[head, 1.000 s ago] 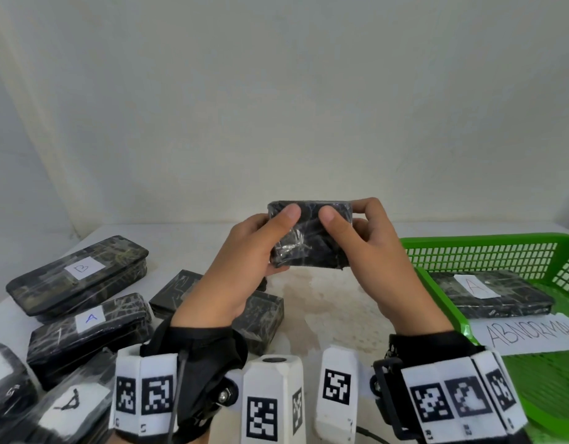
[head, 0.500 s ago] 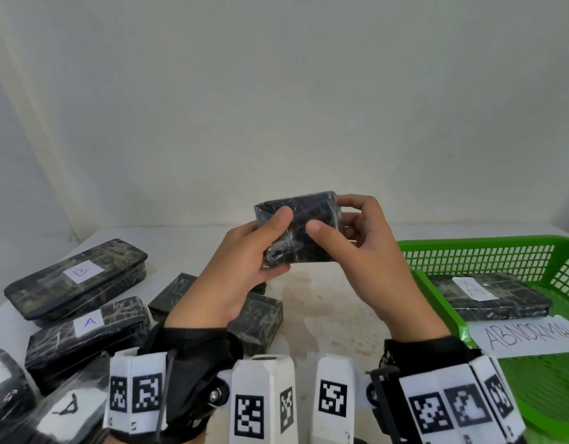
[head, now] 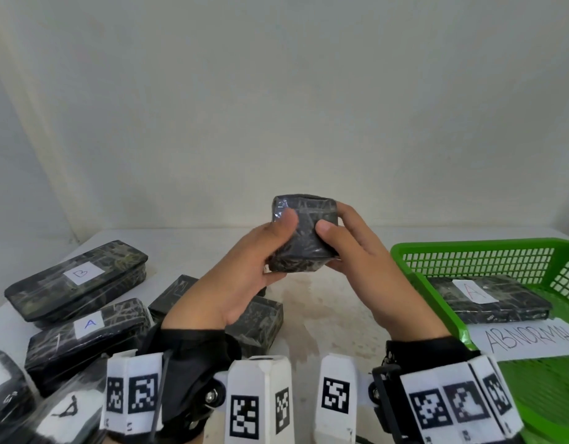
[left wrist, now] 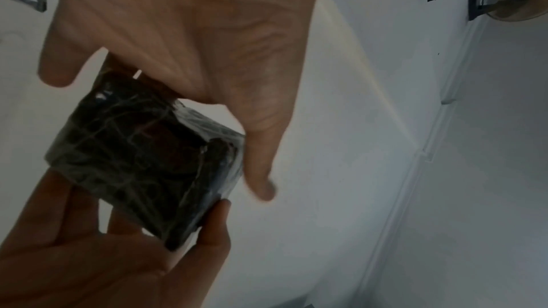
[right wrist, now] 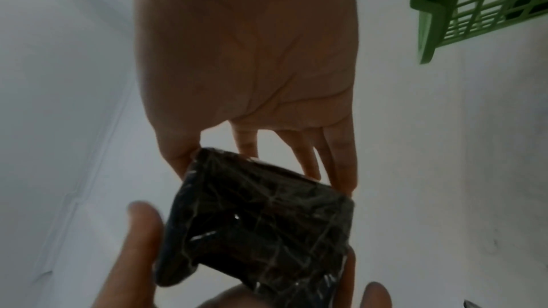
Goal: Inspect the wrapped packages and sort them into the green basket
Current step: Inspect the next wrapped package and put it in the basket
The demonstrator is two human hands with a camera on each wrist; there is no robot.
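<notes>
One long package (head: pixel 488 298) marked A is already laid in the green basket (head: pixel 469 251), while several more packages (head: pixel 81 274) are left on the counter (head: pixel 325 315) at the left. A small wrapped package (head: pixel 304 233) is held up above the counter, left of the basket, gripped between the left hand (head: pixel 241 280) and the right hand (head: pixel 369 267), thumbs pressed on its near face and fingers curled behind it.

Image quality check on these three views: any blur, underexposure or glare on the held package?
Head view: evenly lit, sharp; film glare on the held package, wide-angle bending at the edges. Left wrist view: package dark against the bright wall, the left hand motion-blurred. Right wrist view: underexposed, soft; green basket blurred.
</notes>
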